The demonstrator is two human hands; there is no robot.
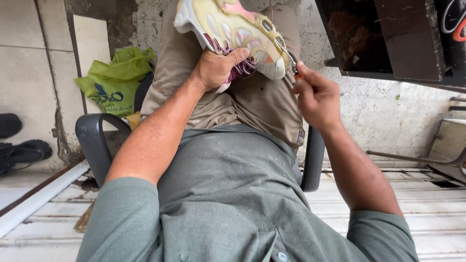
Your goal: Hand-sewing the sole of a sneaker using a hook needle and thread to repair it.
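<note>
Head view looks down on a seated person in a grey-green shirt and tan trousers. At 10 o'clock a crumpled lime-green bag with a dark blue print leans against the stained tile wall beside the chair's left armrest. At 12 o'clock a cream and pink sneaker rests on the raised knee, sole side turned up. The left hand grips it from below, fingers curled tight over the maroon-and-white laces. The right hand, at 1 o'clock, pinches a thin metal tool with an orange bit at the grip; its tip touches the sneaker's edge. Dark shoes lie at 9 o'clock on the floor. A dark, worn wooden bench fills 2 o'clock.
</note>
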